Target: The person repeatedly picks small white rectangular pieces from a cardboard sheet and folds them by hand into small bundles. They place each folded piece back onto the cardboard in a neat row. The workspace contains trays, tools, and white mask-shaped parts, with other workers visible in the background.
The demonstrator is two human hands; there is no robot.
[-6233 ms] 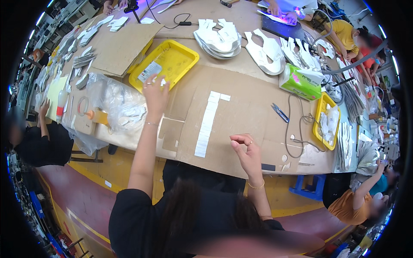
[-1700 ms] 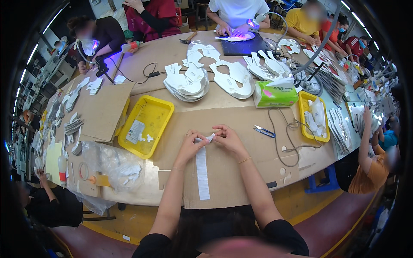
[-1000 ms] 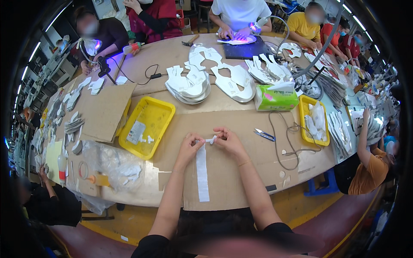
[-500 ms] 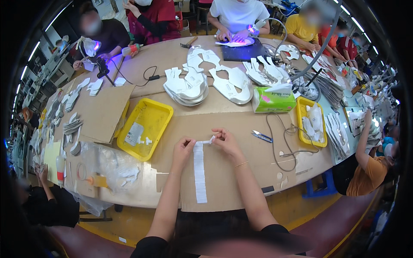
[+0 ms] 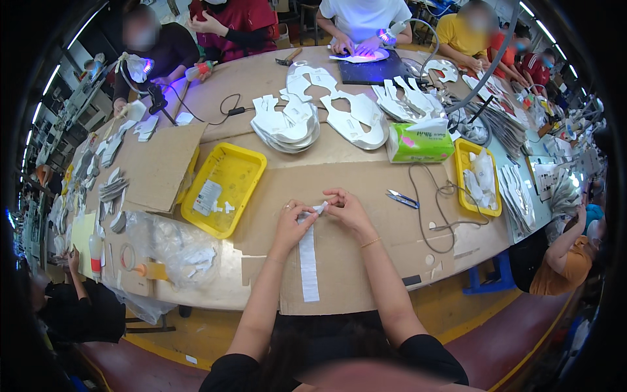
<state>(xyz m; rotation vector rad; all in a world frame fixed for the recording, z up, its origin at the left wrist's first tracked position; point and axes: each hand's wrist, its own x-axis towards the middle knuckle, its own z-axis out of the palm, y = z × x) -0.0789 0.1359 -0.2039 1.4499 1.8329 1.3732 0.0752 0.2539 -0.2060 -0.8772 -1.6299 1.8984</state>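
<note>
At the far end of the white strip [image 5: 308, 268], pinching a small white piece [image 5: 320, 208] with left hand [image 5: 291, 224] and right hand [image 5: 348, 212], now closer together, apparently still working it.

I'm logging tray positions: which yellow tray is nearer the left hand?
The yellow tray on the left, with small white pieces inside; the other tray, right of the snips, is farther from the left hand.

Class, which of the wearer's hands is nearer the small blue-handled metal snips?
Right. The right hand is left of the snips; the left hand is farther left.
</note>
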